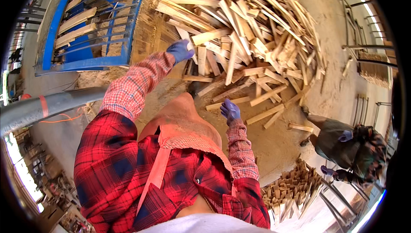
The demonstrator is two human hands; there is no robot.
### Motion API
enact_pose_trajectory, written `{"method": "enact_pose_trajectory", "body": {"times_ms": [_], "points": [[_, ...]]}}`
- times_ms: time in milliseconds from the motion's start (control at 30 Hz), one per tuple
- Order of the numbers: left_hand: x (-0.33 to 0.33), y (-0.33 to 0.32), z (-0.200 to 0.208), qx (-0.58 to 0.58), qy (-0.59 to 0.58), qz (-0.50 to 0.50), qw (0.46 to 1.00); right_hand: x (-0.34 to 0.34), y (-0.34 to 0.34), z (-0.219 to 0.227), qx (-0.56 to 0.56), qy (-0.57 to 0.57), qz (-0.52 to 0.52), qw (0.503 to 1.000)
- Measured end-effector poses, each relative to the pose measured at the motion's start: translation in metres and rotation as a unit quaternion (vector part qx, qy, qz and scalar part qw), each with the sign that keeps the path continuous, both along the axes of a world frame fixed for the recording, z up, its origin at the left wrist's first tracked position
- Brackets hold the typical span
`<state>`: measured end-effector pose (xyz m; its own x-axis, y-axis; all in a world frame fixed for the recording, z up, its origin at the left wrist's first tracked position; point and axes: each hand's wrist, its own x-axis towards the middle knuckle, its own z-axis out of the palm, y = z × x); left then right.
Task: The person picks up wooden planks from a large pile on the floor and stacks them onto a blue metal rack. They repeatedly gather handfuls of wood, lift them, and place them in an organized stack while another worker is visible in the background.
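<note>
I look down over my own chest in a red plaid shirt onto a dusty workshop floor (274, 147). My left hand (180, 50), in a purple glove, is stretched up and forward, and its grip is closed around the near end of a pale wooden slat (209, 36). The slat runs from the hand toward the right and slightly upward, its long axis nearly level across the view, and its far end lies over the edge of the big pile of slats (257, 31). So the slat lies right at this hand and extends away to the right.

My right hand (230, 110), also gloved in purple, hangs lower and nearer my body. Its fingers look loosely curled and it holds nothing that I can see. Loose slats lie just beyond it on the floor. The left hand is plainly the one on the wood.

The held slat is flat, light tan, straight-edged and rough-sawn, like the many heaped behind it.

To the upper left stands a blue metal rack (92, 23) with a few slats laid in it. At the lower right another person (346, 145) crouches beside a smaller stack of short pieces (291, 190).
</note>
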<state>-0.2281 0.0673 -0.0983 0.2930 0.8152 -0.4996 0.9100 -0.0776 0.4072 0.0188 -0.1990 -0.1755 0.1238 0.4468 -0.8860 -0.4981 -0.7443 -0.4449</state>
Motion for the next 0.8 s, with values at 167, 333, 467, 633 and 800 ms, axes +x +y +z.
{"method": "enact_pose_trajectory", "body": {"times_ms": [167,333,467,633,800], "points": [[-0.015,0.131,-0.036,0.199,0.246,-0.18,0.931,-0.036,0.062,-0.048,-0.021,0.159,-0.125,0.979],[0.01,0.25,-0.052,0.029,0.256,-0.241,0.936,-0.08,0.196,-0.072,0.023,0.24,-0.135,0.961],[0.025,0.292,-0.1,-0.109,0.34,-0.249,0.9,-0.101,0.301,-0.075,0.037,0.334,-0.221,0.916],[0.032,0.31,-0.119,-0.228,0.279,-0.228,0.904,-0.159,0.339,-0.143,0.074,0.248,-0.385,0.886],[-0.004,0.269,-0.111,-0.442,0.159,-0.127,0.874,-0.205,0.323,-0.052,0.136,0.424,-0.346,0.826]]}}
